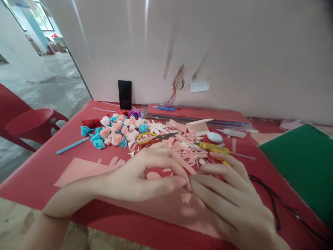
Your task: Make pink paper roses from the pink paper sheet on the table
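Observation:
My left hand (156,173) reaches in from the left, thumb and fingers closed in a pinch whose contents are too small to name. Its fingertips meet those of my right hand (231,194), whose fingers are bent and pressed together, hiding anything between them. Pink paper (156,211) lies on the red table (39,166) beneath both hands, and a small pink scrap (185,198) shows just under the fingertips. Beyond my hands are pink and white paper cuttings (186,149), yellow-handled scissors (147,138) and a yellow-handled tool (214,147).
Paper roses (117,139) in pink, white and blue lie back left, near a blue pen (73,145). A phone (125,94) leans on the white wall. A white oval object (214,137), a glue bottle (231,133), a green board (299,166) and a black cord (273,198) are right.

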Tool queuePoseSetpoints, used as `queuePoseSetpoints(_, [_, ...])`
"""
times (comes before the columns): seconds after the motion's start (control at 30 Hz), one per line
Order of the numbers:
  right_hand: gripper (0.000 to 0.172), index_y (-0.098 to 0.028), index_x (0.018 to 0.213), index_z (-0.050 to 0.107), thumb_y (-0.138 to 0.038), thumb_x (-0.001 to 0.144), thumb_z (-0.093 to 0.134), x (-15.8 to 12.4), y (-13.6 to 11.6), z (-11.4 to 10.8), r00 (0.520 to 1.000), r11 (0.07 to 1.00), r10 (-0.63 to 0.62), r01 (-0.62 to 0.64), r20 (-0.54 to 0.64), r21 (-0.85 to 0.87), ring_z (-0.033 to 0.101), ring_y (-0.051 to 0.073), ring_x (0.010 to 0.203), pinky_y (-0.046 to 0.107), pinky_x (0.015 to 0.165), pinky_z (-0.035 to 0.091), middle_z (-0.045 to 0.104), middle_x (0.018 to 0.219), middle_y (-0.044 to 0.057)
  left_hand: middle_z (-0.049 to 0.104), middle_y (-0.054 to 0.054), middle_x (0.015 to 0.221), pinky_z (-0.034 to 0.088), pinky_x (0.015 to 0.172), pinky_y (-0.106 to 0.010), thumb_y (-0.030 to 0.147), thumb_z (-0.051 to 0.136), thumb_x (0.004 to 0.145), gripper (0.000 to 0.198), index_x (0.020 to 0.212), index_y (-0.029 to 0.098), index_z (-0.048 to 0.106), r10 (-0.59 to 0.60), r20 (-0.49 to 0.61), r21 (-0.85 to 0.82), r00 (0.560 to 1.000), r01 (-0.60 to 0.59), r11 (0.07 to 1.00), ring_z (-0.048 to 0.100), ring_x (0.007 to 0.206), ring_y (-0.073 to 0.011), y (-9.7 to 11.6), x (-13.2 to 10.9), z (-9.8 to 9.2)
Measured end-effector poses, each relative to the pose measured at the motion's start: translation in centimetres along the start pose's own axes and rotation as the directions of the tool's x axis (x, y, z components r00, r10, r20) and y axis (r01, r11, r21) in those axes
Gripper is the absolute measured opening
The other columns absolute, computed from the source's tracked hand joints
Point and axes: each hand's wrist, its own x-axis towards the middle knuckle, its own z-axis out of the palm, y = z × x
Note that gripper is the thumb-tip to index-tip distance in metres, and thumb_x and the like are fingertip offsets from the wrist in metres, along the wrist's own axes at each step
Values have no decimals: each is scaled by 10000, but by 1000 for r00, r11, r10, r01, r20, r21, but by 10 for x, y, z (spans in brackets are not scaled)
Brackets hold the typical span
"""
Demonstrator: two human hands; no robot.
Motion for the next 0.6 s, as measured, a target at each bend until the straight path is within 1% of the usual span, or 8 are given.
queuePoseSetpoints(0.1, [254,-220,762,579,-79,888,410,0,-2,0,1000,1000,6,-6,19,15,518,146,680,400,903,380,632,611,-33,637,-21,740,402,831,-250,99,529,822,140,695,137,574,1,53,34,999,-3,999,553,781,-105,2,0,-2])
queuePoseSetpoints(0.27, [278,-204,755,573,-79,902,372,-3,-4,0,997,997,28,-33,78,66,507,147,697,409,928,351,625,619,-25,632,-44,764,403,840,-232,71,512,824,140,717,114,592,-27,112,36,993,23,999,557,825,-109,4,-3,-4])
queuePoseSetpoints(0.47, [283,-200,772,593,-72,893,372,-1,-3,2,996,998,8,-13,87,58,506,153,692,434,940,353,634,611,-20,602,-12,704,418,793,-234,89,507,829,174,665,138,533,-102,117,21,988,100,995,542,751,-102,4,-3,-5])
queuePoseSetpoints(0.53, [283,-203,767,588,-77,901,372,0,-4,0,996,1000,3,-6,91,27,514,150,689,432,945,358,639,609,-21,606,-8,713,422,769,-223,93,503,832,178,661,142,518,-113,104,16,988,112,994,538,734,-94,4,-2,-5])
queuePoseSetpoints(0.6, [274,-218,766,585,-105,914,384,0,-5,-2,996,999,-12,15,88,-29,532,146,687,422,959,356,645,611,-34,615,-16,755,422,766,-217,106,523,824,144,683,135,535,-109,86,41,990,106,994,537,746,-92,4,-2,-6])
